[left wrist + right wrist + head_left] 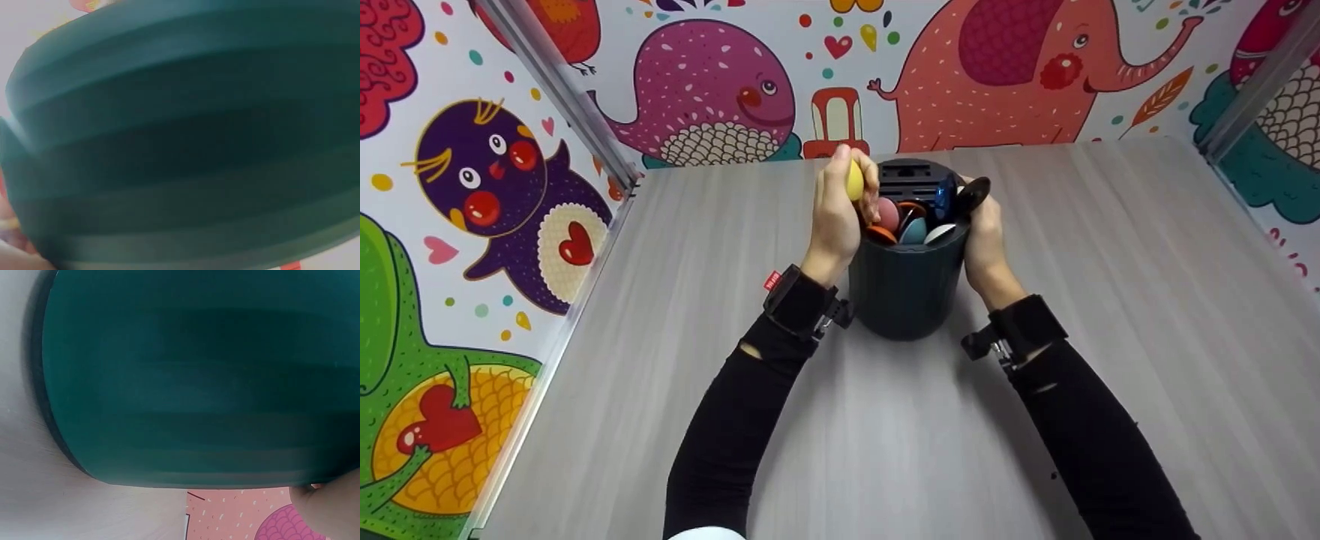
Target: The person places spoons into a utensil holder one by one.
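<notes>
A dark green ribbed utensil holder (907, 289) stands on the table, packed with rounded utensil ends, among them a pink (888, 214), a light blue (913, 231) and a white one (940, 234). At its left rim my left hand (836, 217) curls its fingers round a utensil with a yellow end (855, 181); the rest of that utensil is hidden. My right hand (986, 240) grips the holder's upper right side, beside a glossy black spoon-like end (973, 195). The holder's wall (185, 135) fills most of both wrist views.
The holder has a slotted black section (916, 174) at the back. Light wood-grain table (697, 300) extends around it. Panels with cartoon animals (712, 90) border the far and left sides, with metal posts (562, 90) at the corners.
</notes>
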